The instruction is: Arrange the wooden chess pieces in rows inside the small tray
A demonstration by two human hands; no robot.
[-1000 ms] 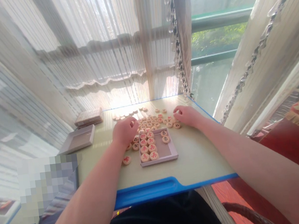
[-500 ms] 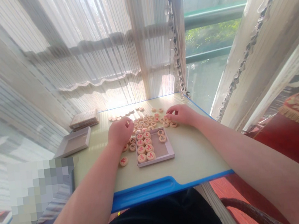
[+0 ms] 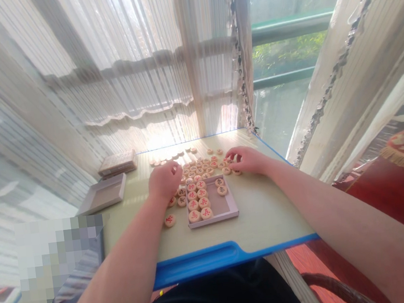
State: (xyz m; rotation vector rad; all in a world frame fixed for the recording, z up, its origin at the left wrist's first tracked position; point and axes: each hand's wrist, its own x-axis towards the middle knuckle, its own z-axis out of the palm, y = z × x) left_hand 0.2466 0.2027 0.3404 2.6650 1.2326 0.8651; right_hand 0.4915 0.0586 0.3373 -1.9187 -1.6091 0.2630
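Observation:
Round wooden pieces [image 3: 200,167] with red or black characters lie spread over the table, several between my hands. A shallow box [image 3: 226,208] holds two columns of red-marked pieces on its left and two black-marked pieces [image 3: 221,190] at its upper right. My left hand [image 3: 165,180] is at the left of the spread pieces, its fingers curled together; what they hold, if anything, is hidden. My right hand [image 3: 245,160] rests at the right end of the pieces, fingers bent and apart, touching or just over pieces there. One red-marked piece [image 3: 169,220] lies alone left of the box.
A box lid [image 3: 105,193] and a stacked flat box [image 3: 117,163] are at the table's left. A dark tablet-like object [image 3: 98,251] lies nearer, partly blurred out. The table [image 3: 264,217] has a blue edge; curtains stand behind it.
The whole view has shifted slightly. My right hand's fingers have spread a little over the pieces at the right. My left hand has hardly moved.

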